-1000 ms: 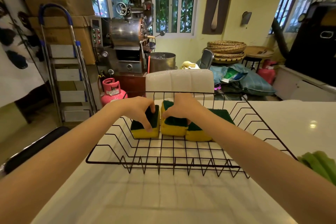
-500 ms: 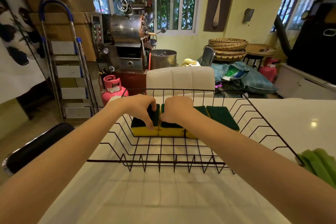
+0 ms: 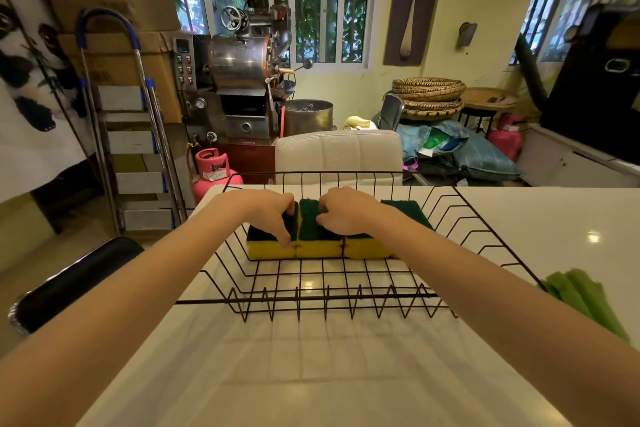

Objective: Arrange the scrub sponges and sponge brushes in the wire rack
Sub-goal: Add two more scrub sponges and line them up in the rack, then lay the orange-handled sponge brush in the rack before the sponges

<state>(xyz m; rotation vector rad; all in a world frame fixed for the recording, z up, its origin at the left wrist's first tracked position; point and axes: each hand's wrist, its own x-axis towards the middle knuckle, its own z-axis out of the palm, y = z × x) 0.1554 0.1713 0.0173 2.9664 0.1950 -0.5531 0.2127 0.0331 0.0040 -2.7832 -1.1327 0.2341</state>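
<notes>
A black wire rack [image 3: 485,239] stands on the white counter. Three yellow scrub sponges with dark green tops lie side by side inside it, toward its far side. My left hand [image 3: 266,215] rests fingers-down on the left sponge [image 3: 268,250]. My right hand [image 3: 346,215] presses on the middle sponge [image 3: 311,222]. The right sponge [image 3: 410,211] lies partly under my right forearm. Their front yellow faces line up in one row. No sponge brush can be made out for certain.
Green items [image 3: 585,295] lie on the counter at the right, just outside the rack. A white padded chair back [image 3: 339,156] stands behind the counter. A black stool seat [image 3: 69,281] is at the left, below the counter edge.
Both hands have pushed the sponges together. The gaps between them have closed and the tilted right-hand sponges now sit flat in one straight row.
</notes>
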